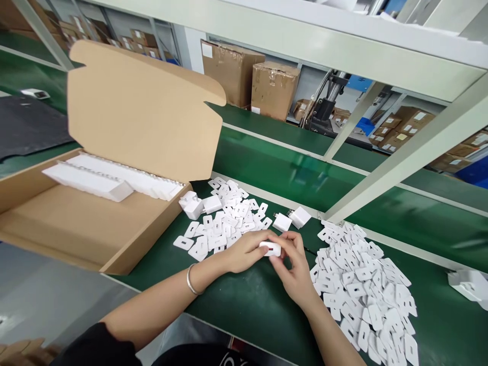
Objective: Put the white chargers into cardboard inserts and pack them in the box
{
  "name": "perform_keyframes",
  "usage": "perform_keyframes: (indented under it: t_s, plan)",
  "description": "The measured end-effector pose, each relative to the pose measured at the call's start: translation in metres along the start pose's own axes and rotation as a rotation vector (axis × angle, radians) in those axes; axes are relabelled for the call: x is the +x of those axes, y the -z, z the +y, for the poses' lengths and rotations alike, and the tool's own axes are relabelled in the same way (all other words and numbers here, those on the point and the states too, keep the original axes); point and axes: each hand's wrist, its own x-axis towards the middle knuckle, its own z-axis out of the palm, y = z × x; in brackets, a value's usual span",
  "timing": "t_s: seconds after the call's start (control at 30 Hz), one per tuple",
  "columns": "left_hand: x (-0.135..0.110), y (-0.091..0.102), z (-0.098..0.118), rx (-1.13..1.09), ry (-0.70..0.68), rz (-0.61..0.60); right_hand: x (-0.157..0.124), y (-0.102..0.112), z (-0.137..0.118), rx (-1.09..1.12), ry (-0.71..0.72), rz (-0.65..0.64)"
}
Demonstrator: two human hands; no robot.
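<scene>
Both my hands meet over the green mat, pinching one small white charger plug [270,248] with a red port. My left hand [244,251], a silver bangle on its wrist, grips the plug from the left. My right hand [294,264] closes on it from the right with fingertips on top. Just beyond lie two loose white chargers [292,219]. A heap of white paper tabs [224,218] spreads to the left of my hands and a larger heap [366,290] lies to the right.
An open cardboard box [76,223] with its lid raised stands at the left, holding rows of white chargers [114,180]. Two more chargers [198,204] lie by its corner. A white frame post [400,162] slants across the conveyor. Brown cartons [251,81] stand behind.
</scene>
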Motion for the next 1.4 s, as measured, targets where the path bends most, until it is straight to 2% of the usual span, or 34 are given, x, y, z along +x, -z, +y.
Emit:
perform_keyframes:
  t_s: [0.1,0.13,0.2,0.27,0.33,0.4,0.5,0.57,0.67,0.83,0.97,1.17,1.4]
  plan:
    - [0.0,-0.001,0.0,0.036,-0.077,0.056,0.002,-0.004,0.01,0.188,-0.146,0.143]
    - [0.0,-0.002,0.0,0.051,-0.104,0.069,0.002,-0.005,0.014,0.242,-0.19,0.155]
    - [-0.001,-0.004,0.0,0.063,-0.166,0.085,0.002,-0.009,0.018,0.317,-0.238,0.092]
    - [-0.001,-0.006,-0.002,0.074,-0.22,0.092,0.003,-0.012,0.017,0.352,-0.246,-0.002]
    - [-0.001,-0.008,-0.004,0.113,-0.247,0.101,0.003,-0.014,0.015,0.373,-0.247,-0.043]
    - [-0.001,-0.008,-0.007,0.166,-0.239,0.125,0.003,-0.015,0.012,0.384,-0.25,-0.031]
    - [0.0,-0.008,-0.008,0.213,-0.172,0.187,0.004,-0.014,0.013,0.324,-0.21,0.061]
    - [0.001,-0.007,-0.007,0.205,-0.096,0.17,0.005,-0.012,0.015,0.265,-0.163,0.134]
    - [0.002,-0.006,-0.003,0.13,-0.007,0.093,0.005,-0.011,0.017,0.22,-0.117,0.176]
    - [0.002,-0.008,-0.004,0.076,-0.056,0.118,0.004,-0.008,0.017,0.187,-0.096,0.177]
    - [0.001,-0.01,-0.007,0.067,-0.1,0.139,0.001,-0.004,0.02,0.148,-0.107,0.1]
    - [0.0,-0.013,-0.009,0.028,-0.059,0.112,0.002,-0.005,0.022,0.151,-0.091,0.093]
    - [0.004,-0.012,-0.013,-0.089,-0.025,0.069,0.007,-0.006,0.024,0.177,-0.16,0.129]
